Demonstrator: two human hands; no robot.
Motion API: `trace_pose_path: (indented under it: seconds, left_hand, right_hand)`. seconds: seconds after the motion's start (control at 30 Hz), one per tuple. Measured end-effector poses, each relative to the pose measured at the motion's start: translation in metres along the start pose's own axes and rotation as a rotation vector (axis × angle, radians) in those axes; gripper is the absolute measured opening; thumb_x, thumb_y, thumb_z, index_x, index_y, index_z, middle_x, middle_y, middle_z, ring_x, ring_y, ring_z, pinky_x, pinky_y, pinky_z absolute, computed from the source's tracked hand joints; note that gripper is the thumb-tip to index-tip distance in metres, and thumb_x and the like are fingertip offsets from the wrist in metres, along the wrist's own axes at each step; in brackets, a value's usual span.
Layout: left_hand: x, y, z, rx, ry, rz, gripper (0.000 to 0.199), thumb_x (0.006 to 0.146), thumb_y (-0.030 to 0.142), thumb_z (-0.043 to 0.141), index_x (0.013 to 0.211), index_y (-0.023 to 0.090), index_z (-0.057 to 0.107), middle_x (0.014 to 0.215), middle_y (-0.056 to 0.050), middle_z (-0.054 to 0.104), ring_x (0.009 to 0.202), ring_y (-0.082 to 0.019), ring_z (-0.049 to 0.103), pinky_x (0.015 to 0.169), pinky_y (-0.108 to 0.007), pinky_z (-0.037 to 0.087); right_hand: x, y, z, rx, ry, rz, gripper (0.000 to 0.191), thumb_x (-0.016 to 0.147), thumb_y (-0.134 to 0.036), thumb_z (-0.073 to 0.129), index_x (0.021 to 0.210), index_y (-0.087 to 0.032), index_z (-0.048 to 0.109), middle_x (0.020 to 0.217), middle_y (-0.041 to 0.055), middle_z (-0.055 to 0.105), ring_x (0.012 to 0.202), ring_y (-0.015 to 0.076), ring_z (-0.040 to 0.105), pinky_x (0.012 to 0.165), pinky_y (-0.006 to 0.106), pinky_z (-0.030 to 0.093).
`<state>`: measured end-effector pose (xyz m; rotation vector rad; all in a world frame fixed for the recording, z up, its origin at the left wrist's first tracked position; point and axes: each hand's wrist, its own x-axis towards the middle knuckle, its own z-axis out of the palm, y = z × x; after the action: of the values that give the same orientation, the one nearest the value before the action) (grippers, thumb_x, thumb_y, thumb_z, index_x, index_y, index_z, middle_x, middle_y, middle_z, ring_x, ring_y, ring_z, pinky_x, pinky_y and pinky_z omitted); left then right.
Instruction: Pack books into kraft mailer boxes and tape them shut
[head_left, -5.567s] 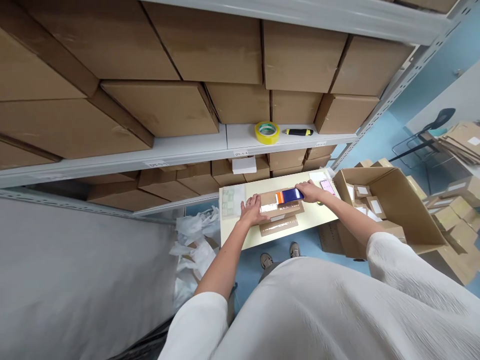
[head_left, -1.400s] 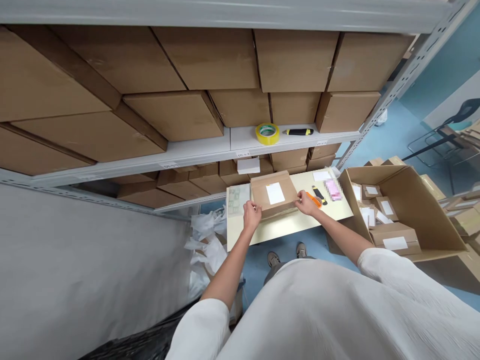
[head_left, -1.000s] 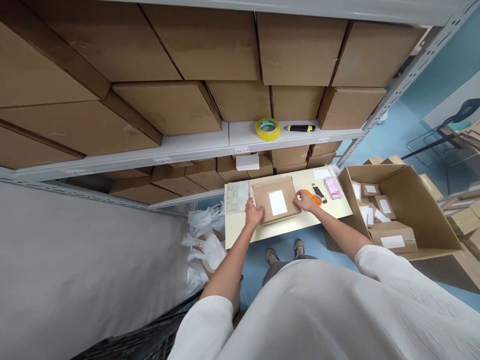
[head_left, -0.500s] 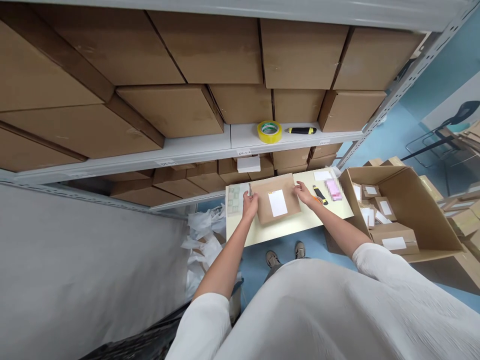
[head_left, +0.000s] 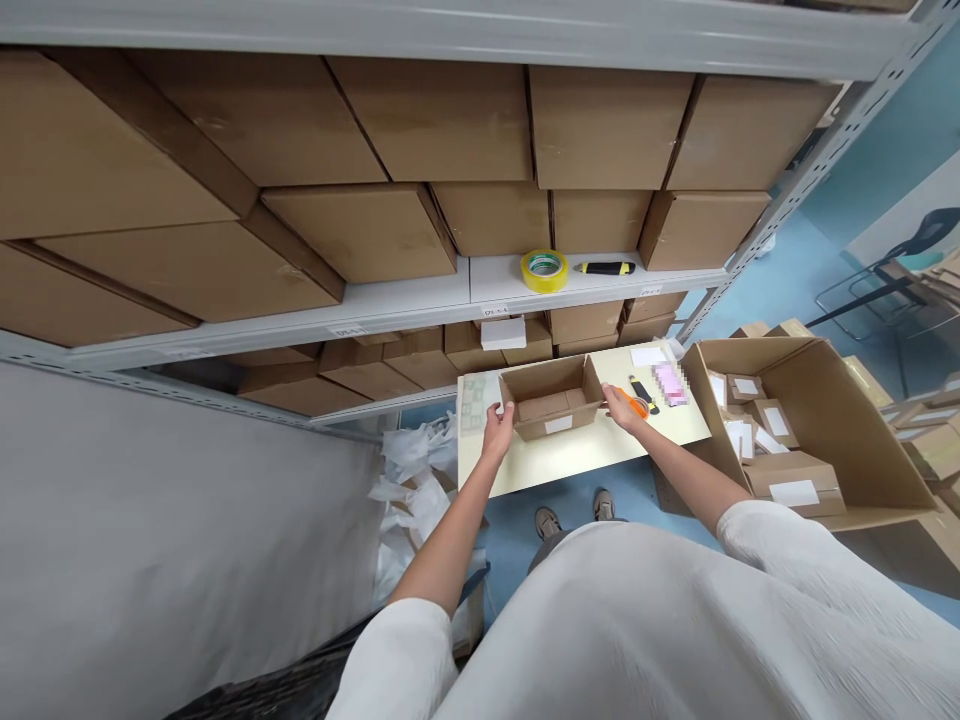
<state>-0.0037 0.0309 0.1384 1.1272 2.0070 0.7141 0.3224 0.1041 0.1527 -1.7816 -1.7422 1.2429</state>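
Box: I see an open-topped rectangular brown cardboard box (head_left: 555,403) in the middle of the pale yellow tabletop (head_left: 525,470), opening upward, inside floor in sight.
White label: the white rectangular paper label (head_left: 559,424) is now on the near outer wall; half a second ago it faced up at me on a broad face.
Turn: the box has been tipped, so I judge its inside is now within reach from above.
Left hand: the left hand (head_left: 498,432) is at the box's left end, thumb and fingers slightly apart; from here I cannot tell whether it grips.
Right hand: the right hand (head_left: 622,409) has its fingertips at the right end; I cannot tell whether they pinch the wall.
Table's right side: just beyond the right hand lie a partly hidden orange looped tool (head_left: 639,405), a black-and-yellow cutter (head_left: 643,395) and a blurred pink rectangular object (head_left: 671,384).
Shelf: on the far side, a yellow tape roll (head_left: 544,271).
Large carton: at right, a big open brown carton (head_left: 855,430) contains smaller labelled boxes (head_left: 796,475).
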Motion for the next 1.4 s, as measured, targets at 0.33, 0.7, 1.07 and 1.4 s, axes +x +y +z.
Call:
trace_pose_path:
  seconds: [0.33, 0.7, 1.07, 1.4]
  left_hand:
    - [-0.004, 0.045, -0.027, 0.07, 0.187, 0.52, 0.041, 0.103, 0.028, 0.049, 0.142, 0.022, 0.06, 0.15, -0.016, 0.06, 0.149, -0.031, 0.052, 0.129, -0.049, 0.04]
    - [0.022, 0.019, -0.026, 0.488, -0.282, 0.408, 0.099, 0.076, 0.048, 0.089, 0.162, 0.02, 0.048, 0.175, -0.022, 0.036, 0.163, -0.045, 0.034, 0.131, -0.056, 0.033]
    - [0.023, -0.009, -0.008, 0.428, -0.335, 0.369, 0.137, 0.063, 0.048, 0.1, 0.175, 0.027, 0.025, 0.185, -0.023, 0.009, 0.169, -0.05, 0.016, 0.132, -0.06, 0.03]
    - [0.025, -0.034, -0.007, 0.083, -0.132, 0.45, 0.085, 0.09, 0.047, 0.076, 0.165, 0.022, 0.045, 0.172, -0.019, 0.04, 0.16, -0.039, 0.042, 0.131, -0.056, 0.037]
  right_hand:
    - [0.009, -0.048, -0.014, -0.108, 0.203, -0.492, 0.039, 0.107, -0.037, 0.045, 0.135, -0.023, 0.068, 0.141, 0.0147, 0.063, 0.135, 0.0284, 0.06, 0.119, 0.048, 0.049]
    - [0.024, -0.046, -0.017, -0.713, -0.237, -0.437, 0.086, 0.093, -0.043, 0.077, 0.17, -0.023, 0.044, 0.18, 0.0198, 0.026, 0.157, 0.0447, 0.039, 0.122, 0.062, 0.042]
    - [0.059, -0.057, -0.005, -0.971, -0.439, -0.312, 0.16, 0.058, -0.074, 0.095, 0.179, -0.036, -0.002, 0.182, 0.0082, -0.029, 0.16, 0.0572, 0.025, 0.122, 0.068, 0.041]
    - [0.068, -0.07, -0.003, -0.987, -0.524, -0.221, 0.163, 0.056, -0.077, 0.094, 0.179, -0.038, -0.005, 0.187, 0.0112, -0.007, 0.161, 0.0544, 0.023, 0.124, 0.07, 0.036]
